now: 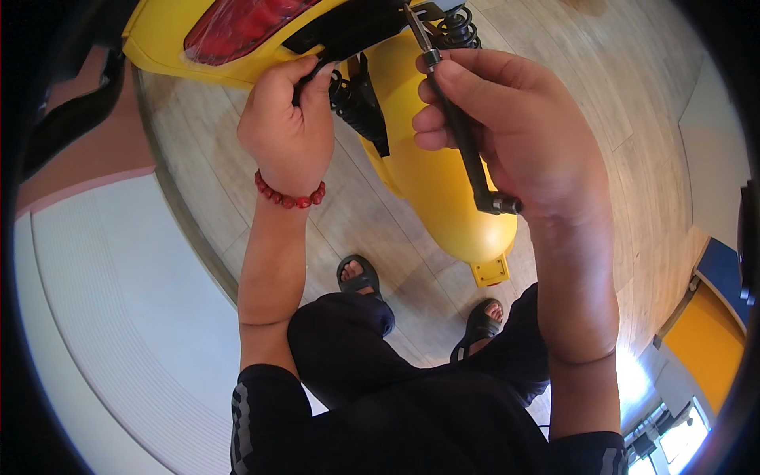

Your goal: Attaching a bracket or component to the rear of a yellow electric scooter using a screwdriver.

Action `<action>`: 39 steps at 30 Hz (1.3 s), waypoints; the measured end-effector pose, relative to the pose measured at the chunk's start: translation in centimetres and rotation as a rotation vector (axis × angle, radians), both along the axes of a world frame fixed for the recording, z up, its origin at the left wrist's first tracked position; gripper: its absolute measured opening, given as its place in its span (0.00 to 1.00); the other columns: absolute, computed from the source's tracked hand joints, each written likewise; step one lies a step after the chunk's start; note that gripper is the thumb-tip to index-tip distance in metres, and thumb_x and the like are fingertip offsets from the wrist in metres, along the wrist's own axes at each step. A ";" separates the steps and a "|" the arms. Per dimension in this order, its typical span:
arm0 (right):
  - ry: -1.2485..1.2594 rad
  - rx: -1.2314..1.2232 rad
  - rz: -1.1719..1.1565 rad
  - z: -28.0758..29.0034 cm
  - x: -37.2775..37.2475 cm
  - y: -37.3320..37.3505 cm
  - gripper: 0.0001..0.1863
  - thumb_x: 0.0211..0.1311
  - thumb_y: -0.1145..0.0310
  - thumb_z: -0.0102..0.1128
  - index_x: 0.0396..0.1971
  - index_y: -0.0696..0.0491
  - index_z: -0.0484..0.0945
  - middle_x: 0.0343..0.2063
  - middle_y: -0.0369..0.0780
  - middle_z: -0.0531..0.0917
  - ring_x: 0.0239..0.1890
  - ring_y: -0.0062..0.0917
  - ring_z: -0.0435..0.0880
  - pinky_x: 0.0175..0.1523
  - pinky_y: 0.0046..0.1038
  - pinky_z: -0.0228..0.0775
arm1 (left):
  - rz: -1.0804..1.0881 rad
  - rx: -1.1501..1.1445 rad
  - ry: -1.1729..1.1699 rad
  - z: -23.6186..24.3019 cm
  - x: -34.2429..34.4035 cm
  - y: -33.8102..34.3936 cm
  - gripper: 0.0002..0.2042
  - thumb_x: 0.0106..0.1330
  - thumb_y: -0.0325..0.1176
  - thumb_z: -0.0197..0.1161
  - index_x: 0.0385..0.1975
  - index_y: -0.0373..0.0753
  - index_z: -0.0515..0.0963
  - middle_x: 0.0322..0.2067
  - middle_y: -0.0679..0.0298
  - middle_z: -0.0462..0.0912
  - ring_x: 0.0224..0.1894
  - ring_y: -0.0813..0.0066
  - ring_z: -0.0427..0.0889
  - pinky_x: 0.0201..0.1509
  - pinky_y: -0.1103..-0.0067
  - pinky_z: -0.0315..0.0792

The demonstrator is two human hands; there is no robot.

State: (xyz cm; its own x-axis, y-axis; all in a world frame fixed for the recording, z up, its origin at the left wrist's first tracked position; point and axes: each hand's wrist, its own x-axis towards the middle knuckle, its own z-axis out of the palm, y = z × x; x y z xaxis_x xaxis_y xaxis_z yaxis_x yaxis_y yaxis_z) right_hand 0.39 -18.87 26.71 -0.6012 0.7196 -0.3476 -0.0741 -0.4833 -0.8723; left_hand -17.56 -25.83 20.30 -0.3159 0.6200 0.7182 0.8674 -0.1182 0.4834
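The yellow rear end of a scooter (162,36), with a red tail light (245,25), is at the top. Below it lie a yellow rear fender (419,178) and two black coil-spring shock absorbers (364,115). My left hand (289,131), wearing a red bead bracelet (289,196), is closed with thumb and finger on a thin black part under the tail light. My right hand (526,119) is wrapped round an L-shaped socket wrench (469,150) with a black handle. Its metal tip points up at the dark underside, where contact is hard to see.
Light wood-look flooring (633,95) surrounds the scooter. A white ribbed platform (119,301) with a curved edge stands at left. My feet in black sandals (360,275) flank the fender's tip. An orange-yellow panel (704,340) is at the lower right.
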 end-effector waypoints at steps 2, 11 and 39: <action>0.025 0.005 0.036 0.6 0.7 0.3 0.14 0.61 0.70 0.49 0.41 0.65 0.71 0.29 0.40 0.77 0.28 0.21 0.80 0.39 0.22 0.74 | -0.003 -0.015 -0.020 0.5 0.5 0.3 0.06 0.54 0.23 0.64 0.30 0.31 0.75 0.26 0.62 0.80 0.28 0.83 0.75 0.34 0.87 0.70; 0.002 0.023 0.103 -0.7 0.8 1.4 0.15 0.63 0.68 0.46 0.42 0.64 0.71 0.24 0.38 0.77 0.27 0.17 0.74 0.36 0.16 0.68 | -0.010 0.057 0.007 -0.5 -0.2 0.5 0.05 0.53 0.25 0.64 0.28 0.34 0.75 0.24 0.59 0.79 0.24 0.69 0.77 0.28 0.82 0.70; 0.201 -0.096 -0.006 -1.9 1.9 -0.1 0.13 0.61 0.72 0.47 0.40 0.66 0.70 0.29 0.42 0.79 0.25 0.21 0.79 0.33 0.20 0.73 | 0.010 0.087 -0.103 -0.9 0.0 0.4 0.09 0.52 0.27 0.66 0.31 0.34 0.74 0.22 0.63 0.77 0.21 0.79 0.73 0.26 0.85 0.69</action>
State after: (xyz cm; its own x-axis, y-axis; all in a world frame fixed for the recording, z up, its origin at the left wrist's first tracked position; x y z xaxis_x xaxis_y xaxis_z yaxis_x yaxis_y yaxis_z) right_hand 2.24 -19.00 24.82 -0.6610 0.6928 -0.2883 -0.2452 -0.5625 -0.7896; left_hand -17.53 -25.46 19.36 -0.3966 0.5534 0.7324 0.8150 -0.1548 0.5584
